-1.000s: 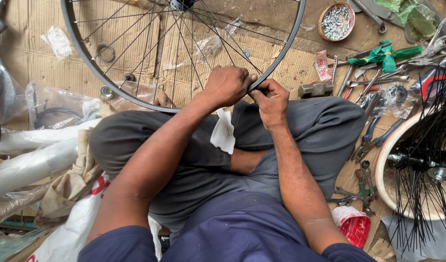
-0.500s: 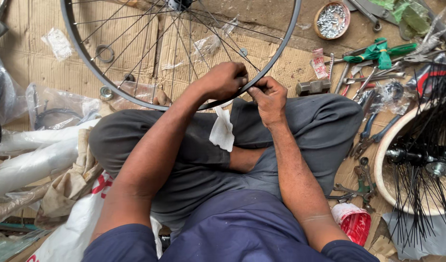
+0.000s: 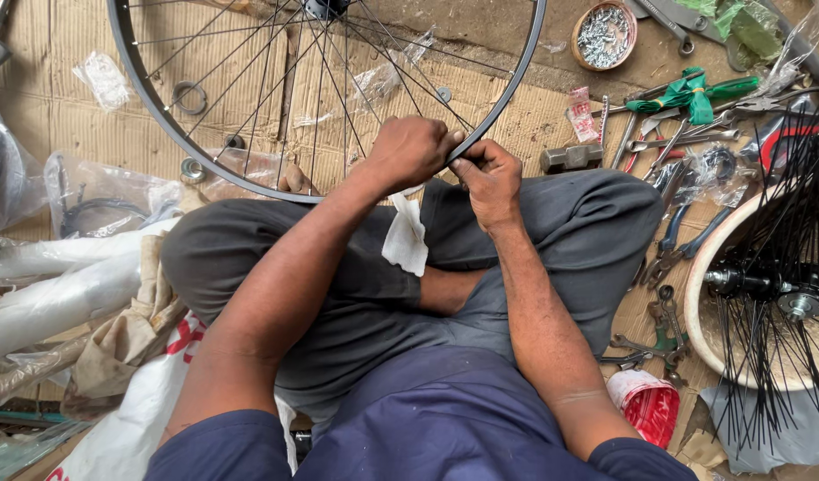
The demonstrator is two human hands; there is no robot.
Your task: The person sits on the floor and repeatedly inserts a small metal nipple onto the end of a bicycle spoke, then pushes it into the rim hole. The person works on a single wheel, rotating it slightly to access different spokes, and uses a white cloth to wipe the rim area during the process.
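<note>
A spoked bicycle wheel with a dark rim lies in front of my crossed legs on flattened cardboard. My left hand is closed over the near edge of the rim. My right hand pinches the rim right beside it, fingertips touching the left hand. A white scrap of cloth hangs below my hands over my grey trousers. What my fingertips pinch on the rim is hidden.
A bowl of small metal parts sits at the back right. Wrenches, pliers and a hammer lie to the right. A white-rimmed wheel hub with loose black spokes stands at far right. White tubes and plastic bags lie at left.
The wheel rim has shifted slightly left and nearer in view. Both hands have stayed together on its near edge.
</note>
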